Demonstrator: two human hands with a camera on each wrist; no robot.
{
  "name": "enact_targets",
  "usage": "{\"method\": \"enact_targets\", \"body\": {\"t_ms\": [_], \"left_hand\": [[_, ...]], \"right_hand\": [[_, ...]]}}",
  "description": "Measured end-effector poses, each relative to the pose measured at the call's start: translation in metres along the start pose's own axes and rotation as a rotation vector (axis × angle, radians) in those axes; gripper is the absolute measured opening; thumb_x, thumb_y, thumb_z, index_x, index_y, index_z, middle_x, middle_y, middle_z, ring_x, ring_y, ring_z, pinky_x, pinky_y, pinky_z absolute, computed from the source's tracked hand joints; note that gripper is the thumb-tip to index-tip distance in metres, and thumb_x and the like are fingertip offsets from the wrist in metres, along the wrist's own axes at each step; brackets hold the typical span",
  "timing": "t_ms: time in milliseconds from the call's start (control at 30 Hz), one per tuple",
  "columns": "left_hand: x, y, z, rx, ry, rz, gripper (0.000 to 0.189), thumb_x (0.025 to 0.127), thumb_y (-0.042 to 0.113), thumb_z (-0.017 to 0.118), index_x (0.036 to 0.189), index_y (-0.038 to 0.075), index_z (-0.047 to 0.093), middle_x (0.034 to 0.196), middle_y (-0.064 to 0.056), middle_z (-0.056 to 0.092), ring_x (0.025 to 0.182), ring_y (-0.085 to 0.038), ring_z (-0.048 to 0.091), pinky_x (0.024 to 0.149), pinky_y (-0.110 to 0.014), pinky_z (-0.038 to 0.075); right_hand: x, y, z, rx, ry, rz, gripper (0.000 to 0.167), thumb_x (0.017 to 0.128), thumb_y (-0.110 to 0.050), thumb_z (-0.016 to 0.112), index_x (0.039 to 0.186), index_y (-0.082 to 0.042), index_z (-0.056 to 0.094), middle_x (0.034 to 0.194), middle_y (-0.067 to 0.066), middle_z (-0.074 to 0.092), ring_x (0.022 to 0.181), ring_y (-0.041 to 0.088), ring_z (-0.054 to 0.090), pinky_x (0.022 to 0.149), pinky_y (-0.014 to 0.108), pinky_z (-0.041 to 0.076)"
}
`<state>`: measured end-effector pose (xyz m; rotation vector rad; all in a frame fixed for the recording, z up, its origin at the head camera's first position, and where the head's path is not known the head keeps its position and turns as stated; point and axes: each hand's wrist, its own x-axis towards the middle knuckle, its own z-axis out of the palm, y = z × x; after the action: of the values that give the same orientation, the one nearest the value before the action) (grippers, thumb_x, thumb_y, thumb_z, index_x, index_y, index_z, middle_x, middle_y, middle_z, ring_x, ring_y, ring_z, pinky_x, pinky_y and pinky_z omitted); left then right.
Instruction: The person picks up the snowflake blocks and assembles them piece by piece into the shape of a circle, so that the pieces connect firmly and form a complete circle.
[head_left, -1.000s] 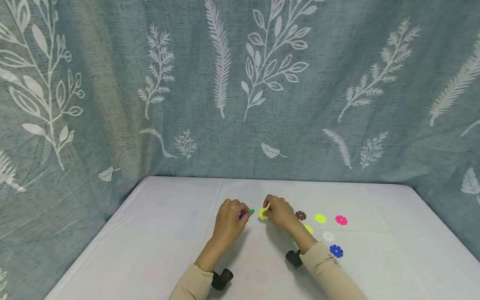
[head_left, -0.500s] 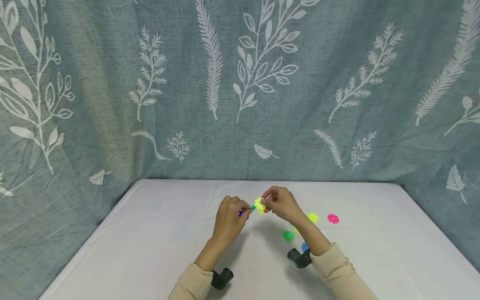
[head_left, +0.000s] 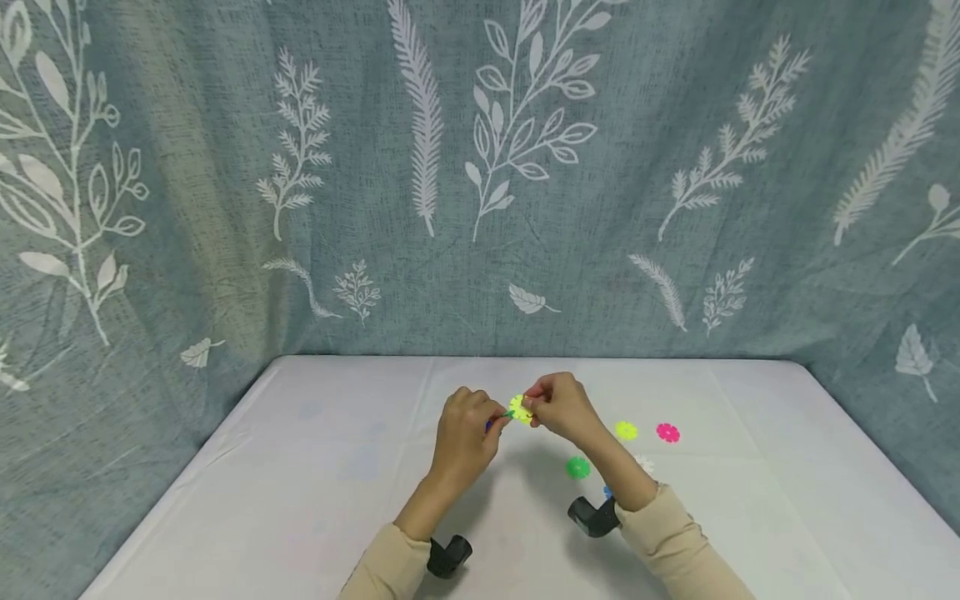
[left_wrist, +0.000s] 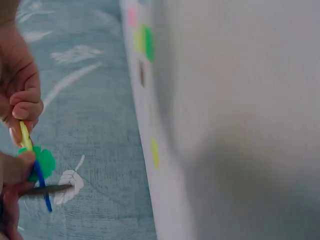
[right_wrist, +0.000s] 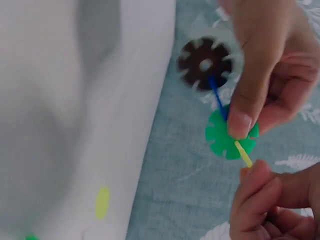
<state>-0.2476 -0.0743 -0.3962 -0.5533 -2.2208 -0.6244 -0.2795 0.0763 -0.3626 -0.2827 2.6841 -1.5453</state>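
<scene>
My left hand (head_left: pixel 465 429) pinches a green notched flower disc (right_wrist: pixel 220 132) between thumb and fingers. A blue disc (right_wrist: pixel 218 100), seen edge-on, joins the green one to a brown disc (right_wrist: pixel 192 65). My right hand (head_left: pixel 562 408) pinches a yellow disc (head_left: pixel 517 407) by its edge. In the right wrist view this yellow disc (right_wrist: pixel 243 153) appears edge-on, its rim right at a slot of the green disc. Both hands are raised over the far middle of the table, close together. Fingers hide part of the green and yellow discs.
On the white-covered table (head_left: pixel 300 483) to the right lie loose discs: green (head_left: pixel 577 467), yellow (head_left: pixel 626 430), pink (head_left: pixel 667 432), and a white one (head_left: pixel 645 463) and a blue one (head_left: pixel 608 492) partly behind the right forearm. A patterned curtain (head_left: pixel 465 325) hangs behind the far edge.
My right hand has lifted the yellow disc and brought it left against the green disc. Over the last half second both hands have barely moved, the left shifting slightly right.
</scene>
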Motion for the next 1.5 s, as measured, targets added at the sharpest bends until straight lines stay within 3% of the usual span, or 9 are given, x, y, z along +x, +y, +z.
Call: {"method": "enact_targets", "body": {"t_ms": [200,400,633,800,933,1067,1200,1300,1500], "left_hand": [[0.000,-0.001,0.000,-0.025,0.028,-0.047,0.009,0.069,0.008,0.078,0.069,0.005,0.069,0.064,0.000,0.059,0.062,-0.011,0.043,0.060,-0.023,0.038],[0.005,0.001,-0.003,0.011,0.003,-0.083,0.016,0.068,0.014,0.079,0.079,0.006,0.071,0.072,-0.002,0.063,0.069,-0.015,0.047,0.065,-0.025,0.041],[0.009,0.002,-0.001,0.064,-0.062,-0.049,0.044,0.061,0.026,0.083,0.099,0.006,0.070,0.086,-0.004,0.064,0.081,-0.020,0.051,0.073,-0.032,0.042],[0.010,0.002,0.001,0.060,-0.108,-0.028,0.038,0.064,0.023,0.081,0.097,0.008,0.070,0.089,-0.004,0.066,0.081,-0.019,0.052,0.075,-0.034,0.043],[0.008,-0.002,0.001,0.113,-0.098,-0.039,0.033,0.063,0.022,0.082,0.091,0.008,0.071,0.085,-0.004,0.067,0.077,-0.019,0.052,0.073,-0.032,0.043],[0.005,-0.006,0.001,0.171,-0.072,-0.041,0.033,0.059,0.025,0.084,0.085,0.009,0.071,0.081,-0.004,0.067,0.074,-0.018,0.051,0.069,-0.031,0.042],[0.005,-0.007,0.001,0.179,-0.064,-0.030,0.033,0.060,0.026,0.084,0.085,0.009,0.071,0.081,-0.004,0.068,0.074,-0.018,0.052,0.069,-0.031,0.042],[0.005,-0.006,0.000,0.188,-0.069,-0.029,0.034,0.061,0.027,0.084,0.087,0.010,0.071,0.083,-0.003,0.068,0.075,-0.018,0.051,0.070,-0.031,0.042],[0.004,-0.005,0.002,0.183,-0.075,-0.005,0.037,0.061,0.024,0.084,0.093,0.010,0.072,0.083,-0.002,0.066,0.076,-0.016,0.050,0.072,-0.030,0.042]], "right_hand": [[0.000,-0.005,0.001,0.033,0.005,-0.019,0.007,0.082,-0.002,0.063,0.082,0.005,0.065,0.065,0.008,0.064,0.051,0.012,0.060,0.052,0.023,0.048],[0.007,0.000,-0.007,0.091,-0.049,0.009,0.013,0.084,-0.006,0.064,0.089,0.005,0.066,0.069,0.008,0.065,0.055,0.010,0.059,0.056,0.023,0.050],[0.013,0.008,-0.008,0.089,-0.098,0.026,0.014,0.085,-0.007,0.064,0.090,0.006,0.066,0.065,0.004,0.063,0.055,0.009,0.057,0.056,0.024,0.048],[0.015,0.011,-0.005,0.122,-0.140,0.027,0.016,0.084,-0.008,0.064,0.091,0.006,0.066,0.066,0.003,0.063,0.057,0.010,0.058,0.060,0.027,0.050],[0.018,0.013,-0.004,0.103,-0.189,-0.030,0.021,0.088,-0.011,0.060,0.094,0.008,0.066,0.070,0.006,0.065,0.060,0.011,0.061,0.066,0.034,0.054],[0.028,0.020,-0.003,-0.022,-0.151,-0.029,0.027,0.090,-0.017,0.056,0.093,0.008,0.067,0.075,0.012,0.067,0.066,0.018,0.065,0.068,0.036,0.054],[0.040,0.030,0.004,-0.284,-0.068,0.013,0.028,0.084,-0.019,0.064,0.090,0.008,0.066,0.086,0.017,0.067,0.075,0.028,0.064,0.065,0.035,0.052],[0.044,0.036,0.013,-0.468,-0.056,-0.003,0.033,0.079,-0.021,0.071,0.090,0.010,0.062,0.088,0.019,0.065,0.078,0.031,0.062,0.067,0.038,0.051],[0.050,0.043,0.022,-0.590,-0.100,0.037,0.037,0.073,-0.022,0.077,0.089,0.007,0.061,0.086,0.017,0.062,0.083,0.031,0.058,0.076,0.040,0.049]]}}
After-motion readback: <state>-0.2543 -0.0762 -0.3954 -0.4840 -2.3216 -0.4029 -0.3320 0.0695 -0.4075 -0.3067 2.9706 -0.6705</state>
